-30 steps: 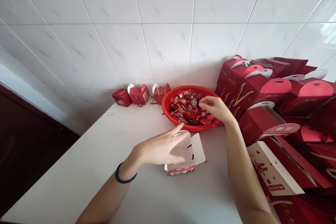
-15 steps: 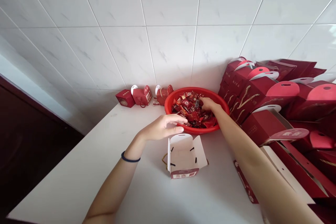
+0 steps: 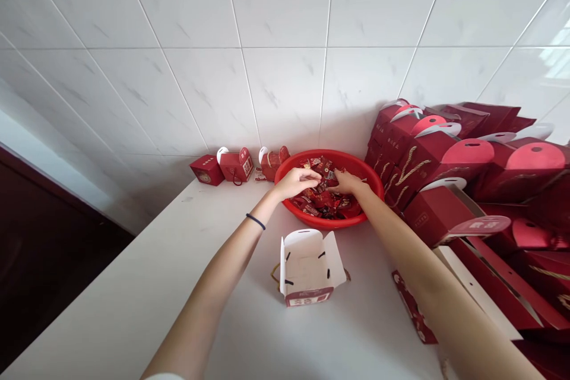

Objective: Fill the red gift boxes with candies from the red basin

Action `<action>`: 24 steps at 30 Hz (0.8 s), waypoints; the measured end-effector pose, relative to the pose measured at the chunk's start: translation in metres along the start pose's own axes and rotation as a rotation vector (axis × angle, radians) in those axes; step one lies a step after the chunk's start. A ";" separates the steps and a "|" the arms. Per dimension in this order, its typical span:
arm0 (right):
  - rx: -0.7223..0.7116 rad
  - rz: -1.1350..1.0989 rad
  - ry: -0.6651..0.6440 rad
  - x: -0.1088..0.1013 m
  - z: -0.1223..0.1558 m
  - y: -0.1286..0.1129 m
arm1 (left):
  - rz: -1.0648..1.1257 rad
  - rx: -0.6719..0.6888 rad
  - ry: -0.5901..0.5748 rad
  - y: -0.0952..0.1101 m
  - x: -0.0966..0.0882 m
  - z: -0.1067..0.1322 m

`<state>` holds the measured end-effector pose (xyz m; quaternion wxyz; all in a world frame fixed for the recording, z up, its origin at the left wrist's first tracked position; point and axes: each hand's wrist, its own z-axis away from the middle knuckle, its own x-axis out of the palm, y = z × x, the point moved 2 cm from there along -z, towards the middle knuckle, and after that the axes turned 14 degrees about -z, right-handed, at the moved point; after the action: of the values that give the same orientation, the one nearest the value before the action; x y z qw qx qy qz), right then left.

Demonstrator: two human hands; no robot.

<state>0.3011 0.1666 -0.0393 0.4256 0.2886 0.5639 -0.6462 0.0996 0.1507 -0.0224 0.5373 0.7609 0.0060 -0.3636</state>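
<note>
A red plastic basin [image 3: 285,199] stands on the white table, filled with wrapped candies [image 3: 323,196] in mostly red wrappers. Over its left side reaches my left hand [image 3: 297,183], its fingers stretched out above the candies, nothing visible in them. My right hand [image 3: 349,181] is in the basin from the right, fingers apart and touching the candies; some fingertips are hard to make out among the wrappers. In front of the basin sits an open gift box [image 3: 307,267], red outside and white inside, with flaps spread and cord handles at its sides. No candy shows inside it.
Small red boxes [image 3: 236,167] stand against the tiled wall left of the basin. Many red gift boxes [image 3: 427,154] with rope handles are piled on the right. A flat red patterned piece [image 3: 414,309] lies beside my right forearm.
My left hand has moved forward and right, from above the basin's near edge to over the candies. My right hand stays in the basin, its thumb now more visible. The view has shifted slightly.
</note>
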 end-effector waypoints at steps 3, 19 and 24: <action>0.018 0.025 -0.003 0.004 0.000 -0.001 | 0.004 -0.010 0.015 -0.005 0.005 -0.012; -0.074 -0.630 0.105 -0.019 0.002 -0.006 | -0.090 -0.004 0.008 -0.010 0.012 -0.017; -0.060 -0.688 0.155 -0.021 0.002 0.002 | -0.142 0.010 -0.005 -0.010 0.013 -0.018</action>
<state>0.3127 0.1688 -0.0221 0.1473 0.1174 0.6776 -0.7109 0.1152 0.1647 -0.0353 0.5065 0.7603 0.0569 -0.4026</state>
